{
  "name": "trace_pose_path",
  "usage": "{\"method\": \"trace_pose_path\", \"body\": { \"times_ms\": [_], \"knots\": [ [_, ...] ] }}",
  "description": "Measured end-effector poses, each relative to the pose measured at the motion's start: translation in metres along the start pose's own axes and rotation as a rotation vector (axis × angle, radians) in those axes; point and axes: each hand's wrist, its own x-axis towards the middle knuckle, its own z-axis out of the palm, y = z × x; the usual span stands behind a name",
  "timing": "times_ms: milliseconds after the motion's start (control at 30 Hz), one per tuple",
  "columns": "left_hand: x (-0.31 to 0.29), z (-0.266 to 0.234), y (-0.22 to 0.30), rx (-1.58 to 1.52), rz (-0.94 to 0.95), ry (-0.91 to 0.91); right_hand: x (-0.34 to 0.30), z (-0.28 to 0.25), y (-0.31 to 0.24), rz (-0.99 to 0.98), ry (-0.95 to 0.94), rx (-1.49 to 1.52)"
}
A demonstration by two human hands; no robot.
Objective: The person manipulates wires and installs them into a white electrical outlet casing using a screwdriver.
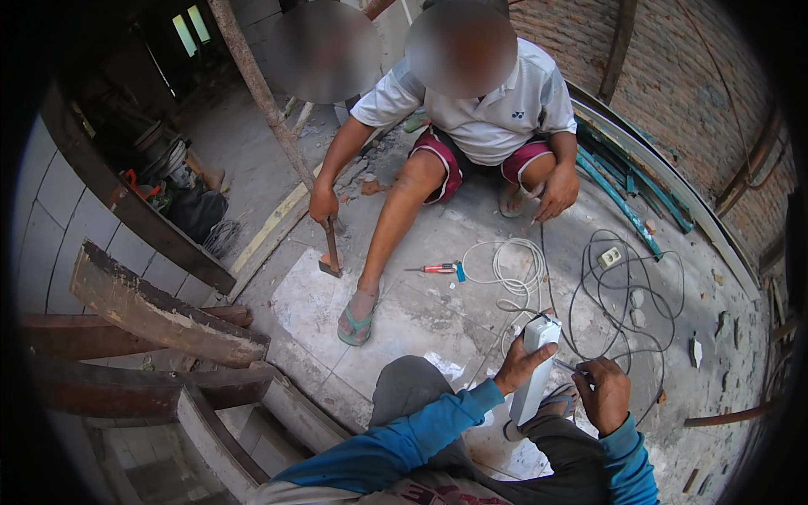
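Observation:
My left hand (523,367) is closed around a long white power strip (532,390), tilted upright above my right foot. Dark wire ends show at its upper end. Close by on the right, my right hand (604,394) has its fingers curled round a screwdriver (566,365); its thin shaft points at the strip's side, and its handle is mostly hidden in the fist. Whether the tip touches the strip I cannot tell. Beyond the strip, a coiled white cable (505,269) lies on the floor beside a red-handled screwdriver (438,268).
Across from me a person (480,126) sits holding a hammer (332,257), head down on the floor. Black cable (627,295) with a white socket (609,257) spreads at right. Wooden frames (168,311) stand at left; teal metal lengths (623,202) lie by the brick wall.

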Motion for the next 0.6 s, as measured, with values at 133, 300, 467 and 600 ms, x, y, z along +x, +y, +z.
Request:
{"method": "trace_pose_path", "body": {
  "times_ms": [133,300,467,600],
  "knots": [
    [0.002,-0.003,-0.005,0.004,-0.020,0.012,-0.001,0.007,0.002,0.077,-0.003,0.071],
    [0.001,0.001,0.001,0.039,0.011,-0.007,-0.008,0.015,0.017,0.138,-0.199,0.009],
    [0.003,0.001,-0.002,0.031,0.007,0.019,-0.007,0.010,0.007,0.022,-0.014,-0.127],
    [0.004,-0.002,-0.004,-0.021,-0.044,0.076,-0.004,0.015,0.008,-0.069,0.052,-0.179]
  ]
}}
